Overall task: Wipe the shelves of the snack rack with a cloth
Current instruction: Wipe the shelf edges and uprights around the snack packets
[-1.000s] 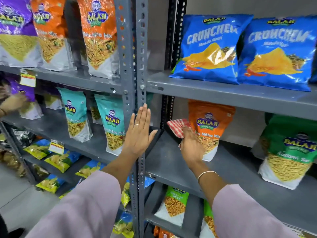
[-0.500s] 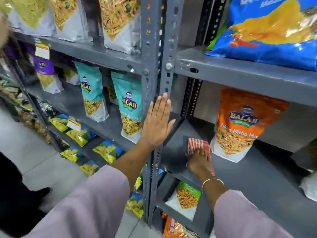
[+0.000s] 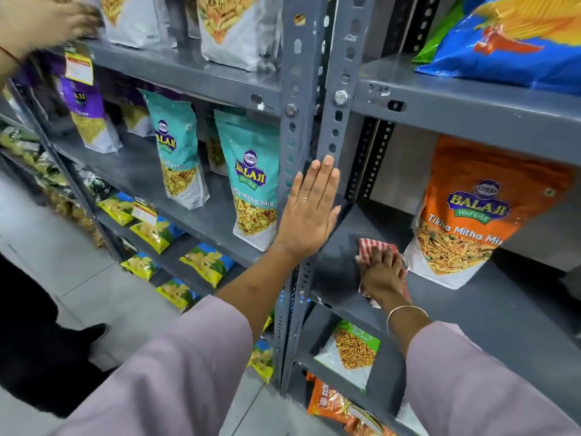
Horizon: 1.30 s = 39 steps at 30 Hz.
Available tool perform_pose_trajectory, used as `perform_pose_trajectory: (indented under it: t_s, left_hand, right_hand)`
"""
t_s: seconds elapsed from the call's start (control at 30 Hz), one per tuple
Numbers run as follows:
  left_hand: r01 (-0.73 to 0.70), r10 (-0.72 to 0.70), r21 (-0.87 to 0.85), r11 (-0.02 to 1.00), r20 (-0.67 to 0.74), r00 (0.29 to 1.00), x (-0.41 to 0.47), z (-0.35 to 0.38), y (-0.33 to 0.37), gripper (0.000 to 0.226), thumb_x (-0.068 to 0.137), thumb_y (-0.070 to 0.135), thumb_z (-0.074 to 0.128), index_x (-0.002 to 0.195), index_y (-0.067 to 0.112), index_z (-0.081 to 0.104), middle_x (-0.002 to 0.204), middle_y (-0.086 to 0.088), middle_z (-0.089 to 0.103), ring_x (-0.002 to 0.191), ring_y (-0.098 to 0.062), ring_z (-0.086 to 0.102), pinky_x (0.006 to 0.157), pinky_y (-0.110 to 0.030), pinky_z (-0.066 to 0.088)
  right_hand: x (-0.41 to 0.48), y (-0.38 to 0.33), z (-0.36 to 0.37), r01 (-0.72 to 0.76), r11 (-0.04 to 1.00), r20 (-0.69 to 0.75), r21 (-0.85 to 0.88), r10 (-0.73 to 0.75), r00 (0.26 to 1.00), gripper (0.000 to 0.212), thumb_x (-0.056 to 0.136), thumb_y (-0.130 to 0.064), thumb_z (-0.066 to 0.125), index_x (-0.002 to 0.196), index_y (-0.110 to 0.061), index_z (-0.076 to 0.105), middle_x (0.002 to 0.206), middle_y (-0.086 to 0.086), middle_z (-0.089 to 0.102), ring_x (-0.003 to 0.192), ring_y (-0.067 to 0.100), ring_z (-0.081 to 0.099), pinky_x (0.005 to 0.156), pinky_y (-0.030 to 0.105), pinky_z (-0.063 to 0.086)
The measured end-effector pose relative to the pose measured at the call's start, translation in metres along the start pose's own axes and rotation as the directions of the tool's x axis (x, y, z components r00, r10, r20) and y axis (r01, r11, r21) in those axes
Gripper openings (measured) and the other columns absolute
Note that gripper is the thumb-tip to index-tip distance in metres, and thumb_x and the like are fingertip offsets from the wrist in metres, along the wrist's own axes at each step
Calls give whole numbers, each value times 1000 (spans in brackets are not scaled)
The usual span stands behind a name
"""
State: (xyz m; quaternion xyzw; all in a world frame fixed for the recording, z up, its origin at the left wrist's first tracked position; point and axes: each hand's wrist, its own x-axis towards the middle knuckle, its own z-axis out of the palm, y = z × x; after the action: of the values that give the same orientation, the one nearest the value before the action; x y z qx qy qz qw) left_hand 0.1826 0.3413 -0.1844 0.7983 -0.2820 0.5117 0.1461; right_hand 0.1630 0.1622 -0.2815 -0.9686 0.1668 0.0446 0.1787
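A grey metal shelf (image 3: pixel 490 297) of the snack rack runs across the right half of the view. A red-and-white striped cloth (image 3: pixel 372 247) lies flat on its left front part. My right hand (image 3: pixel 382 275) presses down on the cloth, covering most of it. My left hand (image 3: pixel 309 212) rests flat, fingers together, against the grey perforated upright post (image 3: pixel 301 89) at the shelf's left end and holds nothing. An orange Balaji snack bag (image 3: pixel 474 212) stands on the shelf just right of the cloth.
Teal Balaji bags (image 3: pixel 251 180) stand on the neighbouring shelf to the left. Blue bags (image 3: pixel 515 48) lie on the shelf above, more packets on the shelves below. Another person's hand (image 3: pixel 47 23) reaches in at top left, and a dark shoe (image 3: pixel 91 333) stands on the floor.
My right hand has drawn the cloth from the back of the shelf toward its front left part. My left hand stays on the post. The view has dipped and closed in.
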Motion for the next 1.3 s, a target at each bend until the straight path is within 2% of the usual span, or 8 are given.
perform_pose_trajectory:
  t_s: [0.17, 0.3, 0.5, 0.63, 0.77, 1.07, 1.23, 1.3]
  left_hand:
    - [-9, 9, 16, 1000, 1, 1000, 0, 3, -1, 83, 90, 24, 38, 143, 13, -24, 150, 0, -33, 140, -16, -21, 115, -36, -8]
    - [-23, 24, 42, 999, -29, 999, -2, 6, -2, 81, 90, 24, 37, 145, 11, -21, 151, -2, -30, 141, -17, -19, 115, -36, -7]
    - [-32, 34, 37, 999, -53, 998, -1, 5, -1, 80, 90, 24, 37, 145, 11, -19, 152, -1, -29, 141, -17, -18, 115, -37, -6]
    - [-35, 37, 40, 999, -51, 998, -1, 6, -2, 81, 90, 24, 37, 145, 11, -20, 152, -2, -29, 141, -17, -19, 115, -37, -6]
    - [-46, 48, 46, 998, -59, 997, -2, 9, -4, 77, 93, 25, 35, 145, 11, -20, 151, -2, -30, 141, -18, -19, 115, -37, -5]
    - [-56, 58, 36, 998, -77, 995, -2, 11, -4, 86, 87, 22, 41, 144, 10, -21, 150, -3, -32, 140, -18, -20, 115, -37, -6]
    - [-74, 75, 13, 997, -94, 993, -4, 15, -7, 61, 99, 24, 18, 145, 9, -19, 152, -4, -29, 141, -19, -17, 116, -37, -5]
    - [-81, 81, 6, 997, -98, 992, -5, 16, -8, 57, 100, 25, 13, 145, 9, -18, 152, -4, -28, 141, -19, -17, 116, -37, -6]
  right_hand:
    - [-4, -9, 5, 0, 1000, 25, -7, 0, 1000, 64, 101, -39, 25, 153, -15, -2, 162, 10, -7, 150, 31, -6, 124, 43, 1]
    - [-25, -37, 8, 55, 998, -10, -27, -55, 998, 43, 94, -8, 46, 137, -8, 48, 136, 17, 57, 126, 31, 54, 104, 36, 42]
    - [-8, -47, -16, -12, 554, -28, 833, 63, 998, 30, 91, -16, 47, 115, -12, 65, 96, 14, 74, 66, 26, 69, 58, 35, 50]
    - [20, -17, -11, 4, 961, 42, 278, -17, 999, 51, 100, -22, 34, 148, -8, 27, 154, 17, 33, 140, 36, 34, 114, 46, 31]
    - [26, -13, 20, 199, 974, 57, -109, -194, 979, 60, 102, -39, 19, 153, -17, -4, 162, 5, -9, 150, 23, -9, 124, 41, -1]
    - [104, -19, 2, -170, 985, 3, 18, 170, 985, 66, 100, -46, 21, 153, -15, -3, 161, 15, -4, 149, 35, -1, 122, 46, 1]
    - [146, -26, -3, 95, 994, -47, 46, -93, 995, 64, 100, -28, 34, 153, -10, 2, 161, 16, 2, 149, 34, 6, 121, 19, 2]
    - [156, -25, -3, 213, 976, -82, 33, -210, 974, 67, 98, -24, 36, 153, -10, 1, 162, 14, 1, 149, 34, 5, 124, 40, 3]
